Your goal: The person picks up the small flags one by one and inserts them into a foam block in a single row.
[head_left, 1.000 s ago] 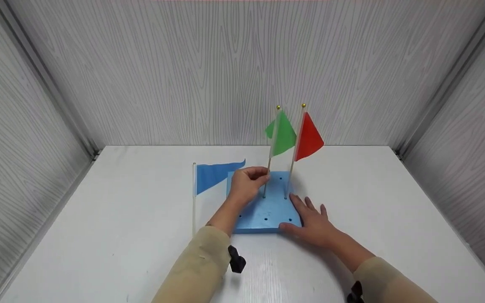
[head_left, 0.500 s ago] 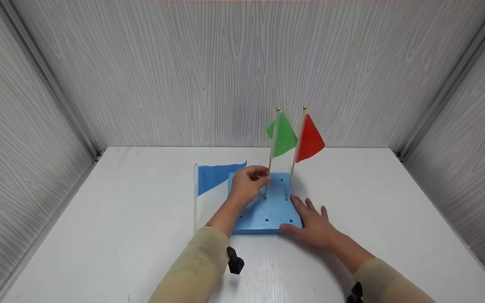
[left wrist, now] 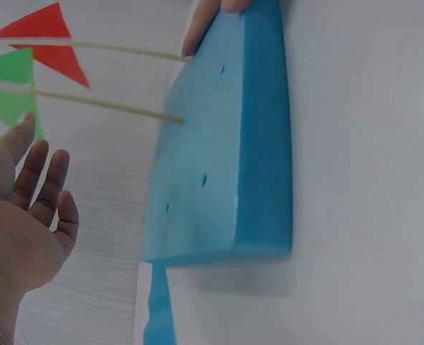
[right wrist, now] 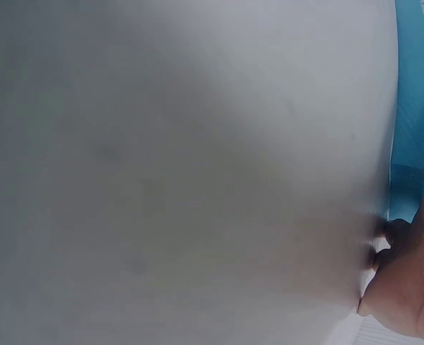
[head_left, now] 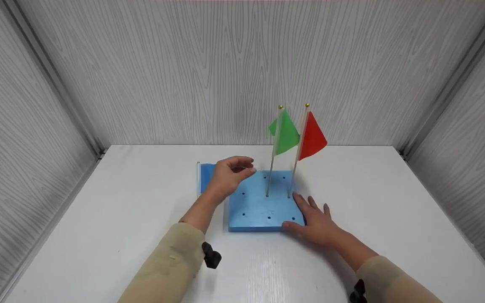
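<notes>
A light-blue block (head_left: pixel 255 207) with several small holes lies on the table. Upright in two of its holes, leaning slightly right, stand a green flag (head_left: pixel 286 135) and a red flag (head_left: pixel 312 139), both with gold-tipped sticks. My left hand (head_left: pixel 229 176) hovers over the block's back left part, fingers loosely bent and holding nothing, apart from the green flag's stick. My right hand (head_left: pixel 317 225) rests with spread fingers against the block's right side, index fingertip near the red flag's foot. A blue flag (head_left: pixel 207 180) lies left of the block, partly hidden by my left hand and arm.
The white table (head_left: pixel 99 235) is bounded by grey wood-grain panels at the back (head_left: pixel 183 75) and both sides. Some holes in the block show nothing in them. The blue flag's lower stick is hidden behind my left forearm.
My left hand has let go of the green flag's stick and moved left, now covering part of the blue flag. The green flag stays standing. My right hand keeps its place.
</notes>
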A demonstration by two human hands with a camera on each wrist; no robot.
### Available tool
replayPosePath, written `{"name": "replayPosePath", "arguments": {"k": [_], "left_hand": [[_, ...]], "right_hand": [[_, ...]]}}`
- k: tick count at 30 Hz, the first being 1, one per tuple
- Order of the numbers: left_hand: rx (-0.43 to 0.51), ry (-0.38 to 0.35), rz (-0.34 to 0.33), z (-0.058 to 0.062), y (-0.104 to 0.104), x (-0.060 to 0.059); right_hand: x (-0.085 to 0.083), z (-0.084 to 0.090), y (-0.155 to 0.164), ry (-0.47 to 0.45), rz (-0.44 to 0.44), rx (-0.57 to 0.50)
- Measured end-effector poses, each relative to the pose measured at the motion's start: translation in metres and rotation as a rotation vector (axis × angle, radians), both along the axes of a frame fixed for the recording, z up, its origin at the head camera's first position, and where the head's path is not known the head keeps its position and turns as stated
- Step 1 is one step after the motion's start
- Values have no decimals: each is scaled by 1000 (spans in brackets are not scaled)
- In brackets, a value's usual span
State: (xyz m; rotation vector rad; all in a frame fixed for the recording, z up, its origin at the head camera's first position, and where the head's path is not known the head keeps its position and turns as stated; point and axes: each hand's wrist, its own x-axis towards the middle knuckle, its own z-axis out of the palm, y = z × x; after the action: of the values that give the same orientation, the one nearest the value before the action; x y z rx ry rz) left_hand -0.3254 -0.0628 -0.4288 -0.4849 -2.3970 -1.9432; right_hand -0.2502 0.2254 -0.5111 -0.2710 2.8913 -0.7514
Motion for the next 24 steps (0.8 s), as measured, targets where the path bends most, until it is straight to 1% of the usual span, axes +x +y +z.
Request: {"name": "replayPosePath", "arguments": {"k": [2, 6, 11, 15, 19, 24], "left_hand": [[-3, 10, -1, 6, -13, 2], [-11, 17, 15, 14, -38, 4], [-36, 6, 59, 17, -67, 8], [-63, -9, 90, 11, -85, 11], [-78, -37, 120, -1, -101, 14], [-98, -61, 132, -14, -117, 16]], "right_hand": [[-1, 1, 1, 1, 6, 2], [-2, 2, 3, -2, 13, -1], [-6, 1, 5, -11, 13, 4], [-8, -1, 5, -17, 10, 7], [-8, -2, 6, -19, 8, 2], [-7, -1, 8, -17, 2, 3]]}}
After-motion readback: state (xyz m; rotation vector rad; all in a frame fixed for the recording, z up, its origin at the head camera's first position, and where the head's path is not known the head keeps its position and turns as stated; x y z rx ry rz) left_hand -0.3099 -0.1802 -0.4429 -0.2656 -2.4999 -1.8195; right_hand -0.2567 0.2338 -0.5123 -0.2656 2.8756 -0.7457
